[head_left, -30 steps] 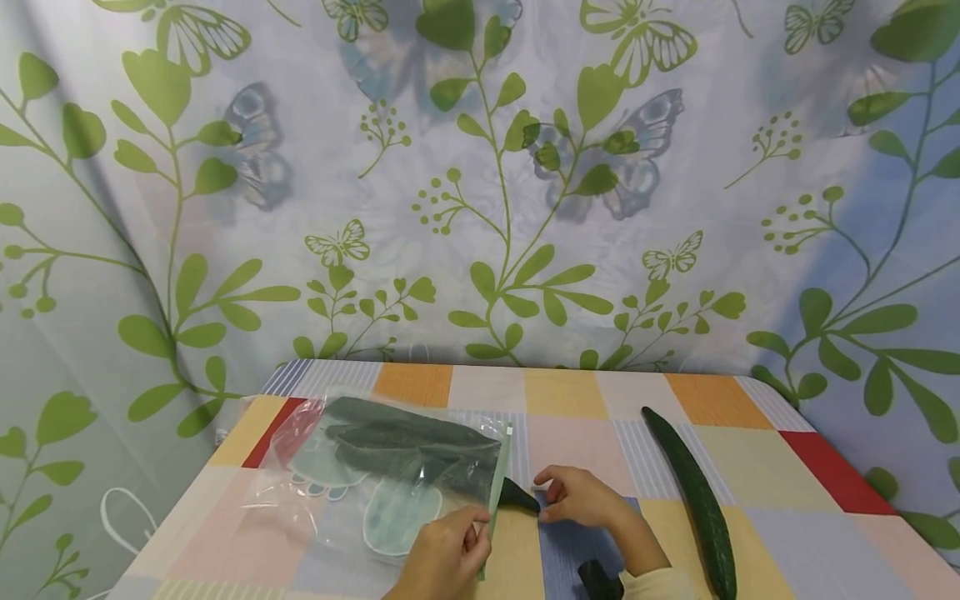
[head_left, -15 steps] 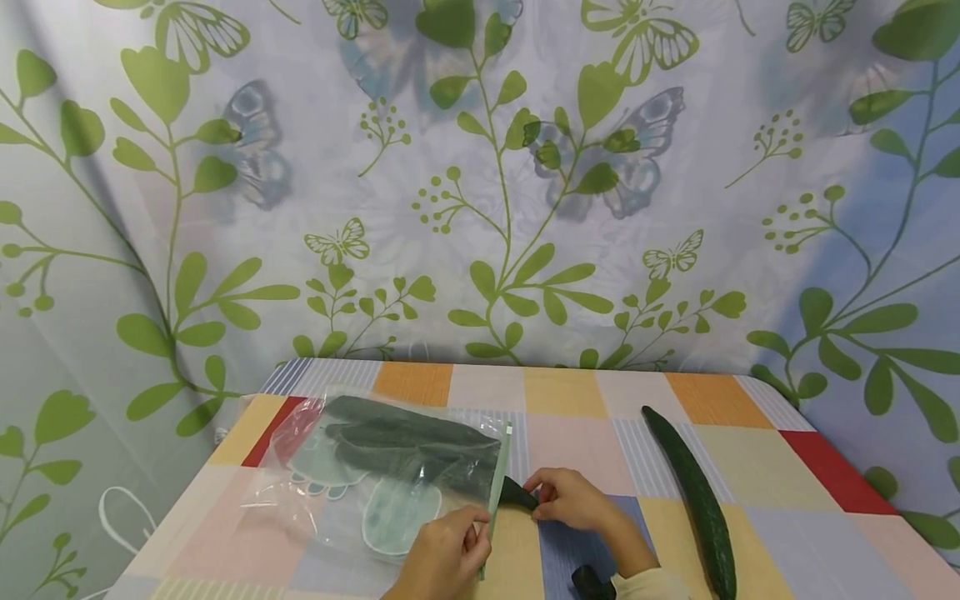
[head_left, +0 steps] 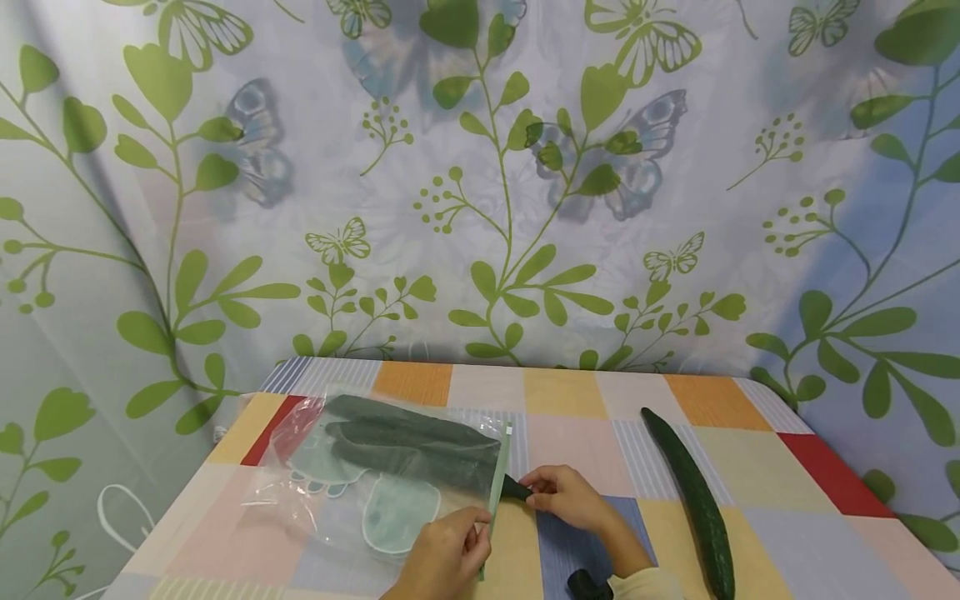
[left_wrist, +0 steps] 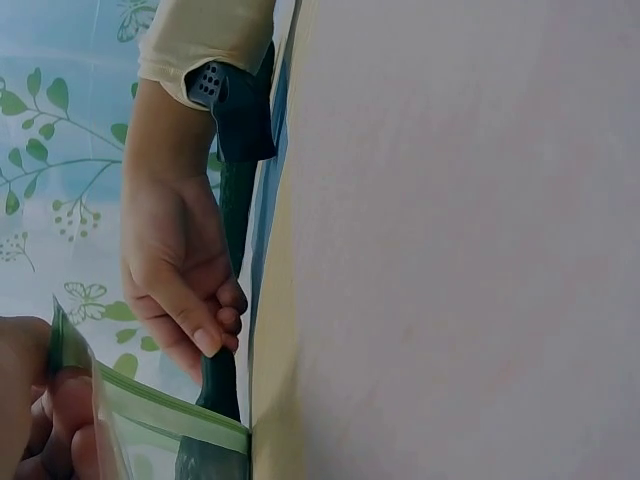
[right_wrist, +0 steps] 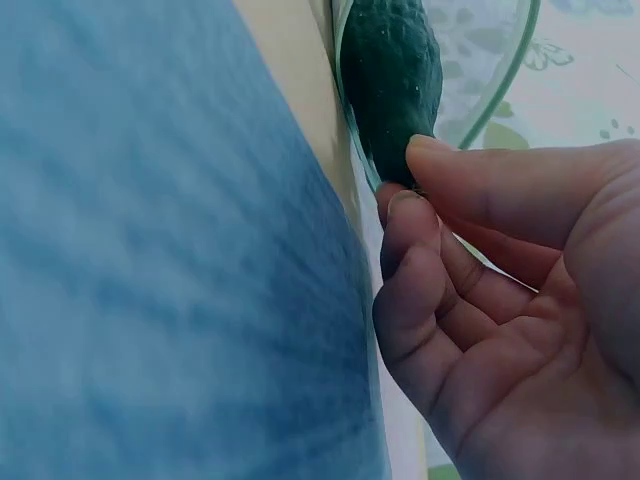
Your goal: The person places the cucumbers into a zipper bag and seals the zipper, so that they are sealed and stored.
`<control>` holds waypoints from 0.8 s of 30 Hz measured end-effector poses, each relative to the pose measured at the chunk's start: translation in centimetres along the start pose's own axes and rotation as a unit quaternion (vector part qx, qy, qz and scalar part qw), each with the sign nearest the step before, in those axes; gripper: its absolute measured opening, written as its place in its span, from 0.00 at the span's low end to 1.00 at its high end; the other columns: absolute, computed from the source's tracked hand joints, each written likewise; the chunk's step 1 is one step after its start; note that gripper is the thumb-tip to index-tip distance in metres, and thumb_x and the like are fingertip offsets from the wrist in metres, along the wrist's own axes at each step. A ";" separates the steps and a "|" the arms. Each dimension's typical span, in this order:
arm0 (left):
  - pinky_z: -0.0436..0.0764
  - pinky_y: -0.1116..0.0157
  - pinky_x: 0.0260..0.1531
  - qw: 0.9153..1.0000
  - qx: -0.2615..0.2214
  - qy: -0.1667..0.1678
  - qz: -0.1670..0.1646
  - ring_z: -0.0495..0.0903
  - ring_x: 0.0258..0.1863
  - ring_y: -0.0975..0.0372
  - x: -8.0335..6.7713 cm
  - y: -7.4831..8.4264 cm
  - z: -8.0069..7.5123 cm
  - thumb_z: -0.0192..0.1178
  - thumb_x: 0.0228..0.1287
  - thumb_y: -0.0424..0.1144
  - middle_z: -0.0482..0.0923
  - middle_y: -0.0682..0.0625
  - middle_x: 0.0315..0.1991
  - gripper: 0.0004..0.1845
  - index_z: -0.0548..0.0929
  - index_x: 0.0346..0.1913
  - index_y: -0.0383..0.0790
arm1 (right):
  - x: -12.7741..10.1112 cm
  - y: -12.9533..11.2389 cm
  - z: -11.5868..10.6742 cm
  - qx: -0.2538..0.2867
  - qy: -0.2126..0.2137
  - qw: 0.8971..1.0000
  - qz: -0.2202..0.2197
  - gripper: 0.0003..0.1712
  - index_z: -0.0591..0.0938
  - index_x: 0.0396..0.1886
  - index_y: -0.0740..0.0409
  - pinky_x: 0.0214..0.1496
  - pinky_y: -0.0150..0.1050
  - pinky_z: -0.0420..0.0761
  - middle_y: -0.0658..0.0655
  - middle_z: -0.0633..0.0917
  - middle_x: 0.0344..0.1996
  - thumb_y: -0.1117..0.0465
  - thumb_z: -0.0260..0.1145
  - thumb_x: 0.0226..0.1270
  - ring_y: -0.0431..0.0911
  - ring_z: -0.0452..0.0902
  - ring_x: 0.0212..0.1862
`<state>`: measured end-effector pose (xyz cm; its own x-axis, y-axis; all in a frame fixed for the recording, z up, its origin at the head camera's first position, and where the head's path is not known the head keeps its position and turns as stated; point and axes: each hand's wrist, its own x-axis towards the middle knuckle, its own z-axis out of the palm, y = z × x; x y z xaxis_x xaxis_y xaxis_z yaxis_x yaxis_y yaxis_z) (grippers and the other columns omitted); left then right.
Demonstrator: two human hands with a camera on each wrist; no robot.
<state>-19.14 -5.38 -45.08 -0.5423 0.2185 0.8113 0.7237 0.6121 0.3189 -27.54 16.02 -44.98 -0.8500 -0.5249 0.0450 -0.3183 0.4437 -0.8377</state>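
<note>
A clear zip bag [head_left: 322,525] with a green zip edge lies on the left part of the table, several dark green cucumbers [head_left: 412,425] inside it. My left hand [head_left: 447,550] pinches the lower side of its mouth. The bag's mouth gapes in the right wrist view. One cucumber [right_wrist: 390,80] pokes out through that mouth, most of its length inside the bag. My right hand [head_left: 568,497] holds this cucumber's outer tip between thumb and fingers. Another long cucumber [head_left: 693,500] lies outside the bag, to the right of my right hand.
A table covered with a patchwork cloth [head_left: 787,542] carries everything. A curtain [head_left: 420,292] printed with leaves and butterflies hangs behind it. Below my right wrist shows a black device [head_left: 588,586]. A white cord [head_left: 123,517] loops at the table's left side.
My right hand has moved left, taken hold of the protruding cucumber's tip and pushed it slightly farther into the bag. My left hand stays on the bag's edge.
</note>
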 end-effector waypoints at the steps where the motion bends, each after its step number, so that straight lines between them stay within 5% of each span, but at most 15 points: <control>1: 0.60 0.87 0.16 1.000 0.000 -0.001 0.000 0.57 0.15 0.81 0.0 0.0 0.0 0.64 0.35 0.25 0.66 0.61 0.13 0.11 0.80 0.27 0.40 | 0.0 0.0 0.1 0.008 0.001 1.000 0.000 0.16 0.78 0.43 0.72 0.28 0.29 0.73 0.58 0.79 0.28 0.66 0.62 0.57 0.34 0.70 0.27; 24: 0.61 0.87 0.16 1.000 -0.022 -0.004 -0.009 0.60 0.15 0.81 -0.1 -0.1 0.1 0.64 0.36 0.25 0.68 0.60 0.12 0.11 0.81 0.27 0.39 | 2.3 -0.1 2.9 0.113 0.058 0.991 0.046 0.16 0.79 0.40 0.76 0.27 0.29 0.76 0.62 0.83 0.29 0.68 0.63 0.55 0.38 0.74 0.27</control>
<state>-19.21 -5.39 -45.26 -0.5583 0.2136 0.8017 0.7318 0.5820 0.3545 -28.27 12.70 -46.39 -0.9181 -0.3962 0.0137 -0.1461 0.3061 -0.9407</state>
